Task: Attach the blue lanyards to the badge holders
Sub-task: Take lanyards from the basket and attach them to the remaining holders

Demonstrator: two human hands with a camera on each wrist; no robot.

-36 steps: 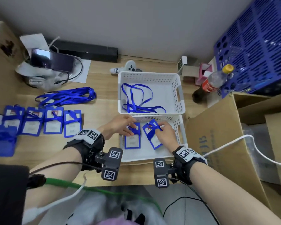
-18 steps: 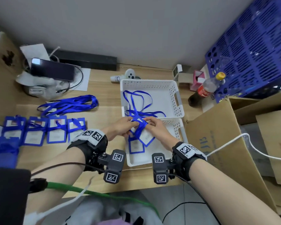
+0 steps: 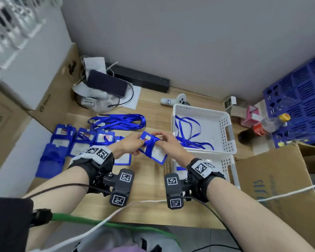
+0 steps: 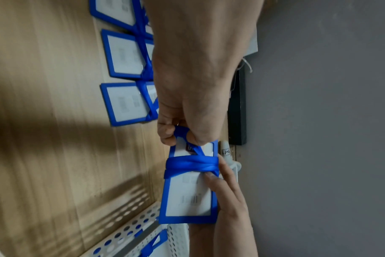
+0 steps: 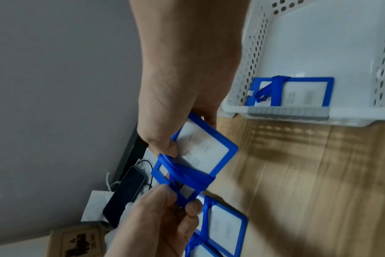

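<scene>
Both hands hold one blue badge holder point(image 3: 155, 153) in the air, just left of the white baskets. A blue lanyard point(image 4: 191, 165) is wrapped several times round its middle. My left hand point(image 3: 135, 145) pinches the holder's top end between thumb and fingers point(image 4: 165, 133). My right hand point(image 3: 165, 140) grips the lower part, thumb point(image 5: 170, 147) on the card face. In the right wrist view the holder point(image 5: 205, 144) tilts, with the left hand point(image 5: 165, 208) below it. A second wrapped holder point(image 5: 297, 92) lies in the near basket point(image 3: 227, 166).
Several wrapped badge holders point(image 3: 84, 140) lie in a row on the table at the left, beyond them a bundle of loose lanyards point(image 3: 118, 121). The far basket point(image 3: 224, 128) holds one lanyard point(image 3: 187, 130). A cardboard box point(image 3: 280, 179) and a bottle point(image 3: 262, 128) stand at the right.
Both hands lifted the wrapped badge holder out of the near basket and carried it left, over the table. The head view has swung left.
</scene>
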